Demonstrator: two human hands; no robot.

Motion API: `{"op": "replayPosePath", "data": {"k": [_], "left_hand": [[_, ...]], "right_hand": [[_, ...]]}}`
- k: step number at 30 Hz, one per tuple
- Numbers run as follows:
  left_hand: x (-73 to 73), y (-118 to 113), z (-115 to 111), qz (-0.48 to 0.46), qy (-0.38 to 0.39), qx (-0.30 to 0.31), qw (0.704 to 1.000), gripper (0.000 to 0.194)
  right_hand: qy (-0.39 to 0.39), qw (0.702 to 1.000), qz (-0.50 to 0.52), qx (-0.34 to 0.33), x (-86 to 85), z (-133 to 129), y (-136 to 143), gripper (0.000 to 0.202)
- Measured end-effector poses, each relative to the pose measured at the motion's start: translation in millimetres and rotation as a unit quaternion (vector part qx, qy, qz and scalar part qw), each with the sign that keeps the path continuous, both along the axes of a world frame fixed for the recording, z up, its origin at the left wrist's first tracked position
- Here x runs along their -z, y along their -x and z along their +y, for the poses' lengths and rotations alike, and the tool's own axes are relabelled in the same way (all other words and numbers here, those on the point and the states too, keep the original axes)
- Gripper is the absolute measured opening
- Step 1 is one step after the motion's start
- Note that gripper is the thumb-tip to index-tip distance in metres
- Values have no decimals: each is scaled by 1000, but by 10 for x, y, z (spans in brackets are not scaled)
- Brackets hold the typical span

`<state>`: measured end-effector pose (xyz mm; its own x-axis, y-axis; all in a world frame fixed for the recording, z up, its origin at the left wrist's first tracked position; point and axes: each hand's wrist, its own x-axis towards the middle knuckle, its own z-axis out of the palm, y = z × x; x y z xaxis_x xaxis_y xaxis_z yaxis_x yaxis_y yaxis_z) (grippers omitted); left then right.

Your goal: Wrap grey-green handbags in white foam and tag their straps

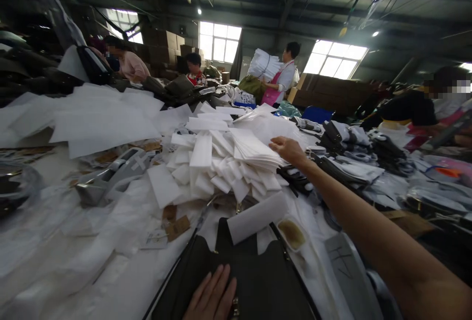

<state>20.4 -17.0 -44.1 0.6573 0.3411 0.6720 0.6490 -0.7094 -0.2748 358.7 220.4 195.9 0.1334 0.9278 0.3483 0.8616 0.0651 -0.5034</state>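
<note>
Left grip point(213, 294), flat and open, should steady the bag point(263, 273); whether the right grip point(289, 149) holds sheets point(252, 147), I cannot tell.

Nothing readable; scrawl point(339, 262) on grey piece point(352, 290)

- We have open air above the white foam pile point(221, 162).
- Low and straight ahead of the dark bag point(261, 271), that pile blocks us.
- On our left, we could pass low over the white wrapping point(106, 261), short of the grey bundle point(123, 170).
- On our right, folded dark bags point(344, 170) crowd the low way.
</note>
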Motion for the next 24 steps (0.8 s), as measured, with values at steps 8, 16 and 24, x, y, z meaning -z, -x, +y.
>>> {"op": "replayPosePath", "data": {"k": [8, 16, 24], "left_hand": [[-209, -84, -113, -70, 49, -15, 996, 35], [-291, -101, -148, -93, 82, -18, 992, 35], [-118, -37, -49, -49, 28, -5, 998, 35]], "right_hand": [[23, 992, 1, -127, 282, -18, 832, 40], [197, 864, -251, -390, 588, -1031, 968, 53], [253, 870, -252, -340, 790, -1247, 778, 26]]}}
